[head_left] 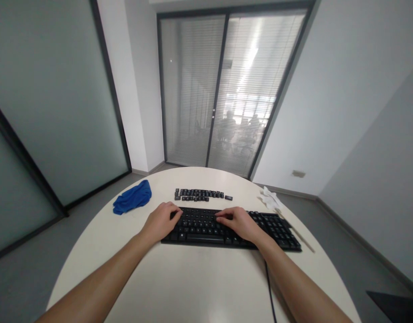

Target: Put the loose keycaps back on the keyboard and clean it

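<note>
A black keyboard [204,237] lies across the round table, and its upper rows look bare of keycaps. My left hand [162,220] grips the keyboard's upper left end, with thumb and fingers curled at its edge. Over the upper middle rows, my right hand [239,222] has its thumb and forefinger brought together in a pinch. Whatever is between those fingertips is too small to make out. Several loose black keycaps [194,194] stand in two rows behind the keyboard, with one wider keycap [228,198] at their right end.
A crumpled blue cloth [132,197] lies at the table's left. White tissue [270,198] sits at the back right, near a thin stick [303,238] beside the keyboard. The keyboard cable [270,291] runs toward me under my right forearm. The table's curved edge [206,168] faces glass doors.
</note>
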`<state>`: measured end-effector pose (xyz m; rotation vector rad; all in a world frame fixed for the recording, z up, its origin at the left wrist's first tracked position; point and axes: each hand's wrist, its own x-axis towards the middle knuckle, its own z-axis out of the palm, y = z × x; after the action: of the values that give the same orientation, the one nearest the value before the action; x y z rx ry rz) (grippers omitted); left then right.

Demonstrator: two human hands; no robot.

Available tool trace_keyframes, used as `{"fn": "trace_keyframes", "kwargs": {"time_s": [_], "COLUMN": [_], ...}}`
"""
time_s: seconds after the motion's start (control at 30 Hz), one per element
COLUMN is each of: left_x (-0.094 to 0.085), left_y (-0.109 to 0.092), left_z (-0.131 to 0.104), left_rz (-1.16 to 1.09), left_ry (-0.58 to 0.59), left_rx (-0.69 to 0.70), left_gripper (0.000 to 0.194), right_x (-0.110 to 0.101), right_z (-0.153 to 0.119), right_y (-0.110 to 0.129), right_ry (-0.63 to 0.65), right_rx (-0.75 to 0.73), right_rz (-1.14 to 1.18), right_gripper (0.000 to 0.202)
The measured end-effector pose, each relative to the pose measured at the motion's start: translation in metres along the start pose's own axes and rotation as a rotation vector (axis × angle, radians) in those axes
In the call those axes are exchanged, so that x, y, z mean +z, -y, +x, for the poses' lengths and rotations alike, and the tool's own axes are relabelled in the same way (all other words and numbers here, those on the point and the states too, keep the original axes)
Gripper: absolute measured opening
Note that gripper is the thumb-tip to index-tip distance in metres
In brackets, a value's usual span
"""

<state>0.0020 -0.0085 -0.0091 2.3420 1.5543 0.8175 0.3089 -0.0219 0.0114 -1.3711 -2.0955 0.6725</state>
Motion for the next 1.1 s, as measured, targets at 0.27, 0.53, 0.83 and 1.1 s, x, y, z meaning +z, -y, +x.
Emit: {"fn": "trace_keyframes", "kwargs": {"time_s": [0.27,0.53,0.83,1.1], "left_x": [-0.002,-0.002,-0.001,-0.001], "left_y": [-0.004,-0.004,-0.002,-0.003], "left_z": [-0.001,-0.001,-0.001,-0.002], "left_rz": [0.013,0.013,0.029,0.029], "left_ry": [0.007,0.008,-0.002,-0.014], "left_rx": [0.003,0.001,0.015,0.009], "left_gripper": [0.032,0.031,0.029,0.027], "right_x": [0.000,-0.004,-0.013,-0.004], "right_z": [-0.003,-0.006,-0.028,-0.031], "right_y": [0.008,0.016,0.053,0.079], "right_ry": [-0.006,0.084,0.199,0.284], "right_rx": [-0.035,-0.247,-0.124,0.095], "right_rz": [-0.072,-0.282,-0.537,-0.723], "right_gripper": [0.023,0.025,0.065,0.084]}}
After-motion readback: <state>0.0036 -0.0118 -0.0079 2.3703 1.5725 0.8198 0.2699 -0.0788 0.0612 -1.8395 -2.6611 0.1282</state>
